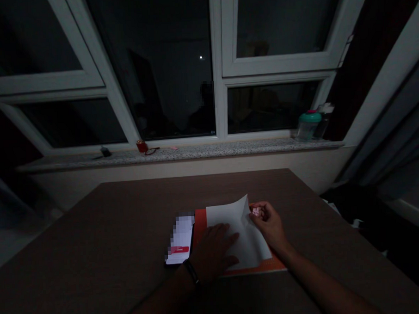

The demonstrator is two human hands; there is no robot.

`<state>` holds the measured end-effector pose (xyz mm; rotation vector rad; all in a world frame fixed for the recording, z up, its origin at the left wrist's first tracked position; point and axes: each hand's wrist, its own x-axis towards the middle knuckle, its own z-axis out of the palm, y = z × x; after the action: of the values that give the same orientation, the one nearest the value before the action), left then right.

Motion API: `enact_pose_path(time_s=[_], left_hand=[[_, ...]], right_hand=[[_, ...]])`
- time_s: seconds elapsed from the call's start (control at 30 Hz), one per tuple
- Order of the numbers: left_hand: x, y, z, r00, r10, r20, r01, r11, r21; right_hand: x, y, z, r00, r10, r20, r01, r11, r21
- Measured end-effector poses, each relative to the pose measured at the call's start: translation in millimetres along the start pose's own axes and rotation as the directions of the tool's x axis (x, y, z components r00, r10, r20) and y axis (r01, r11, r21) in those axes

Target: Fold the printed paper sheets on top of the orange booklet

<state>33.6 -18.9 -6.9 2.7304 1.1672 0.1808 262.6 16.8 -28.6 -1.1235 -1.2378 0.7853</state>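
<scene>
A white sheet of paper (229, 216) lies over a red-orange book or folder (200, 220) on the table. My left hand (217, 249) rests flat on the sheet with its fingers spread, a dark band around the wrist. At the sheet's right edge, my right hand (268, 221) is closed, thumb against the paper, and that edge is lifted and bent. A small pink patterned piece (256, 212) shows between the right thumb and fingers; its kind is unclear. Left of the book lies a phone (180, 237) with its screen lit.
The brown table (128, 211) stands below a stone windowsill (195, 151). On the sill are a small red container (141, 146), a small dark object (105, 152) and a clear bottle with a teal lid (308, 125). Curtains hang at both sides. The room is dim.
</scene>
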Motion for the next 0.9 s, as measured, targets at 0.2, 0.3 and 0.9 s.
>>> enact_pose_path(time_s=[0.2,0.3,0.9], left_hand=[[0.9,-0.9,3.3,0.999,0.038,-0.009,-0.038,0.995,-0.095],[1.9,-0.7,3.4,0.999,0.029,-0.030,-0.033,0.990,-0.140],[5.0,-8.5,4.3,0.996,-0.045,-0.079,0.035,0.992,-0.125]], right_hand=[[-4.7,-6.8,9.3,1.000,0.005,0.011,-0.005,1.000,-0.005],[-5.7,-7.3,11.3,0.999,0.001,0.048,0.000,0.999,-0.035],[-12.9,-6.9,14.8,0.947,0.044,0.318,-0.055,0.998,0.025]])
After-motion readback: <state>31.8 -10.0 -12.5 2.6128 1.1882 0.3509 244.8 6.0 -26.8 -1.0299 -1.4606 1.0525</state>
